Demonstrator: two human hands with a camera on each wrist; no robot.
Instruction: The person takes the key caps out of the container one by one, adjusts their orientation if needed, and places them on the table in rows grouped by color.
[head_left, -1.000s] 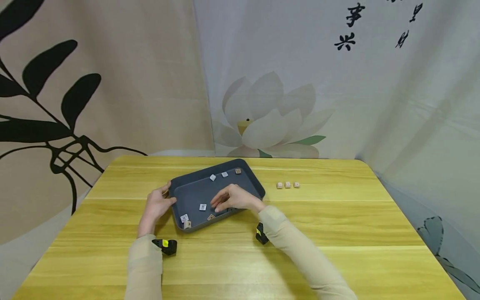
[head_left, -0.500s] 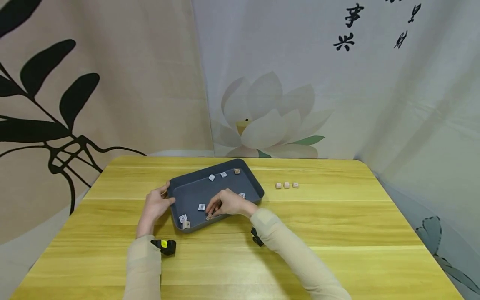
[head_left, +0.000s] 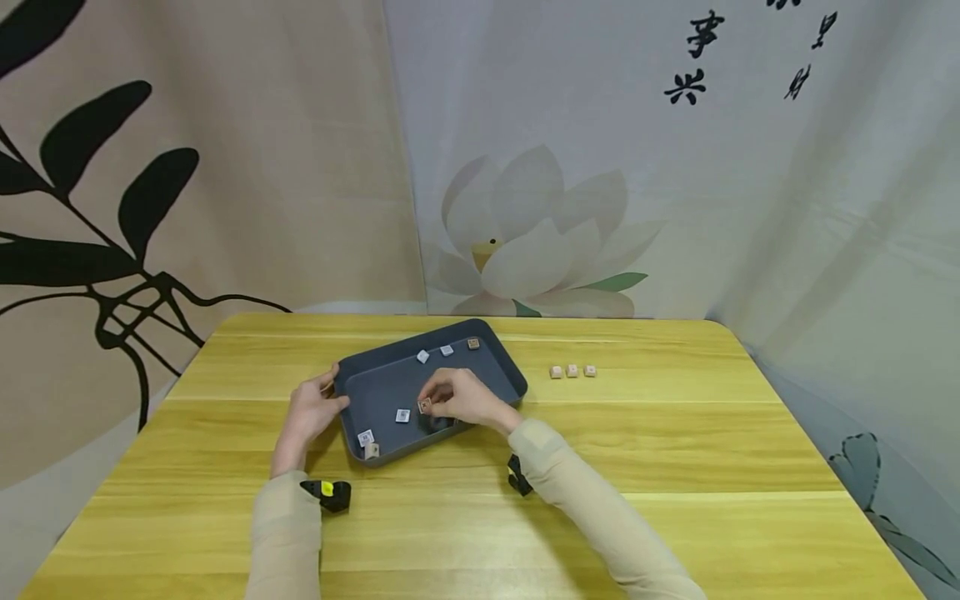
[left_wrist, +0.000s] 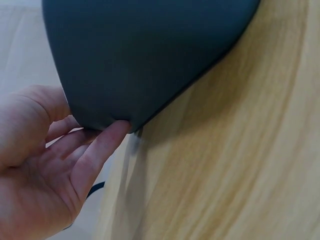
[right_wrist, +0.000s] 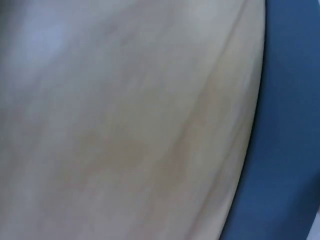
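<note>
Left hand (head_left: 313,406) grips tray rim (head_left: 405,342).

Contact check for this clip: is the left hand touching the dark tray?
Touching. The left wrist view shows the left hand gripping a corner of the dark tray, no gap between them.

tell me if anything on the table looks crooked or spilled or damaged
The tray looks askew, turned at an angle to the table, its left end in the left hand. Loose cubes inside lie scattered, unlike the three cubes lined up on its right. Nothing looks spilled or damaged.
</note>
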